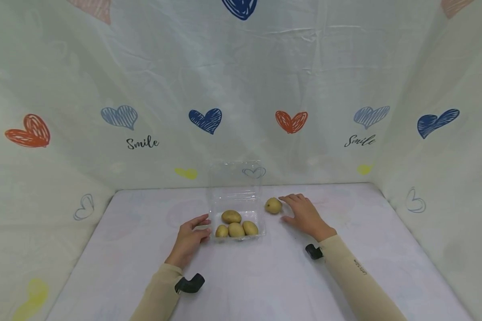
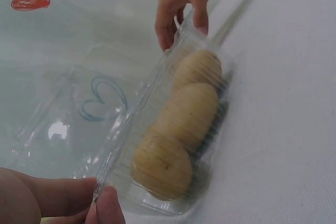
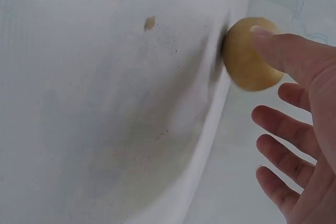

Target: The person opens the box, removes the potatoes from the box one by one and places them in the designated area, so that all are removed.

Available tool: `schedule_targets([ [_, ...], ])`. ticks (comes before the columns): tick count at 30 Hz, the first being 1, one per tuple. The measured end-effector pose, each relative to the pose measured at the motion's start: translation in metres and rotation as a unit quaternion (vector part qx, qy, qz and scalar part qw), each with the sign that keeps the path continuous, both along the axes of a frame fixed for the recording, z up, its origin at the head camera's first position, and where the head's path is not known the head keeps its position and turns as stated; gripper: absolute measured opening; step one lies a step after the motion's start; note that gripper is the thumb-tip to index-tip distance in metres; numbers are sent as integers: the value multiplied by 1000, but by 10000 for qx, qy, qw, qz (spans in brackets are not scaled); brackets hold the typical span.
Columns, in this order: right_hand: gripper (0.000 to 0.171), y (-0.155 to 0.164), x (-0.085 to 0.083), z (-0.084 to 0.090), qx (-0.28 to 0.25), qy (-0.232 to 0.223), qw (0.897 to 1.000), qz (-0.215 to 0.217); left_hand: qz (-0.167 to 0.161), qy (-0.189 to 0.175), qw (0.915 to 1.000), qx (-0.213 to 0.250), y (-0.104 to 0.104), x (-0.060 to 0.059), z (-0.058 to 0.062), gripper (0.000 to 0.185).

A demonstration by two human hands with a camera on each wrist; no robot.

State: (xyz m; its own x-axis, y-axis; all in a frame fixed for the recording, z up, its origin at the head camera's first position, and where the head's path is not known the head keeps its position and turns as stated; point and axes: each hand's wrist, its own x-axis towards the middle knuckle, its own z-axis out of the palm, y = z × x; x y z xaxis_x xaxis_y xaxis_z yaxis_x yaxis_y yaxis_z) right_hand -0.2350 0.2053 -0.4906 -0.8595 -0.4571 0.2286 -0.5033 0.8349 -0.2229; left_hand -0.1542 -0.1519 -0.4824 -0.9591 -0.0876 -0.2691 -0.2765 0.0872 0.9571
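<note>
A clear plastic clamshell box (image 1: 250, 214) with its lid (image 1: 233, 178) raised at the back holds several potatoes (image 1: 236, 230). My left hand (image 1: 189, 240) is at the box's left side. In the left wrist view, its thumb and fingers pinch the box's edge. Just right of the box, a single round potato (image 1: 273, 205) lies on the table. My right hand (image 1: 304, 216) is beside that potato with fingers spread and relaxed. In the right wrist view, the thumb overlaps the potato (image 3: 249, 61), but whether it touches cannot be told.
A white cloth covers the table (image 1: 233, 281). Behind it and at both sides hangs a pale curtain (image 1: 249, 80) printed with hearts and "Smile". Small brown specks, one larger flake (image 3: 150, 23) among them, lie on the cloth in the right wrist view.
</note>
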Motion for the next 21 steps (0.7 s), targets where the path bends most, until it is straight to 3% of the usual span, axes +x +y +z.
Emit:
schedule_targets([
  [13, 52, -5, 0, 3, -69, 38, 10000, -46, 20, 10, 10000, -1, -1, 0, -1, 50],
  [21, 53, -7, 0, 3, -48, 74, 9999, -85, 24, 0, 10000, 55, -1, 0, -1, 50],
])
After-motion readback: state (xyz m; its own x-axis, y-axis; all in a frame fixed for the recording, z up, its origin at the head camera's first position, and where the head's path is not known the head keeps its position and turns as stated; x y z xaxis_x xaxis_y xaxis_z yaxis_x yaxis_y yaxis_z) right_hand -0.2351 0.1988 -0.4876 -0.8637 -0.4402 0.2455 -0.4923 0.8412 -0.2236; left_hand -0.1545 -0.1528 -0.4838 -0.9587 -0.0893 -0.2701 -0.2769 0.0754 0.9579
